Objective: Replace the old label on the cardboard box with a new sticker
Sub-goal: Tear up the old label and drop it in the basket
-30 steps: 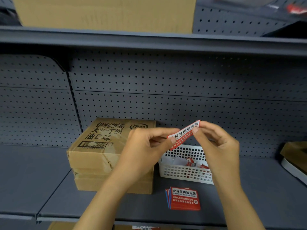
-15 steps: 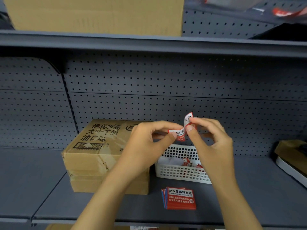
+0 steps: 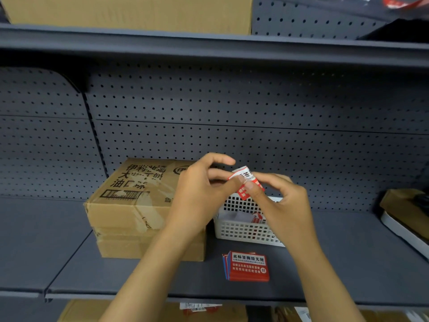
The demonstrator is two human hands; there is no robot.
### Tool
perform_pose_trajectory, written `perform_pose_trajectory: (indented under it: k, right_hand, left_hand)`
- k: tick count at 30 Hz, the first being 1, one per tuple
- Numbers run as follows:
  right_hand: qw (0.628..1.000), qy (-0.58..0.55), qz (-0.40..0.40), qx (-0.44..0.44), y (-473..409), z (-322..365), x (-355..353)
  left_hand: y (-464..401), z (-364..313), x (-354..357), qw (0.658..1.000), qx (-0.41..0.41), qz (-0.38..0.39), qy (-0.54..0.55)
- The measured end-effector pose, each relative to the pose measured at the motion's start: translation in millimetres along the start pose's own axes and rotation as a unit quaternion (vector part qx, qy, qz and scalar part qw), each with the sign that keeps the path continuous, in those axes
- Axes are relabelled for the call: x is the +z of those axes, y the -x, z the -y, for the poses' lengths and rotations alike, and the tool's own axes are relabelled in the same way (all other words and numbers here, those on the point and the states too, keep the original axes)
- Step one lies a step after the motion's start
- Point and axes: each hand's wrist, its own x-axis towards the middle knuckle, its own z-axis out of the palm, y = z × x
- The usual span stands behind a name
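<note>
A brown cardboard box (image 3: 130, 201) with black printed characters and a barcode rests on the grey shelf, left of centre. Above a white basket, both hands pinch one red and white sticker (image 3: 246, 182), which is folded over on itself. My left hand (image 3: 199, 196) grips its left side with thumb and fingers. My right hand (image 3: 278, 201) holds its right side between thumb and forefinger. A stack of red stickers (image 3: 249, 267) lies flat on the shelf near the front edge.
A white perforated basket (image 3: 243, 231) with paper scraps stands right of the box. The grey shelf (image 3: 348, 263) has a pegboard back wall. Another cardboard box (image 3: 130, 12) sits on the shelf above. A brown and white object (image 3: 406, 214) lies at the far right.
The sticker was stretched out straight between both hands; it is now bent and folded over as the hands have come closer together. The view has shifted slightly.
</note>
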Motion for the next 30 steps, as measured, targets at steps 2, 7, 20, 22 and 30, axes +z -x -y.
perform_pose_trajectory:
  k: [2,7,20,22,30]
  right_hand:
    - [1.000,0.007,-0.008,0.005,-1,-1,0]
    - [1.000,-0.004,-0.010,0.013,-3,1,-4]
    - [0.998,-0.021,-0.004,0.067,-17,-19,-23]
    - [0.996,-0.013,-0.015,0.082,-22,-23,-24]
    - [0.989,0.062,-0.017,0.135,-40,-62,-24]
  left_hand:
    - [0,3,1,0.997,0.029,-0.017,-0.064]
    - [-2,11,10,0.981,0.100,-0.020,-0.166]
    - [-20,20,43,0.994,0.080,-0.023,-0.065]
    - [-24,24,49,0.996,0.059,-0.009,-0.066]
    - [-36,49,66,0.959,0.046,0.034,-0.276]
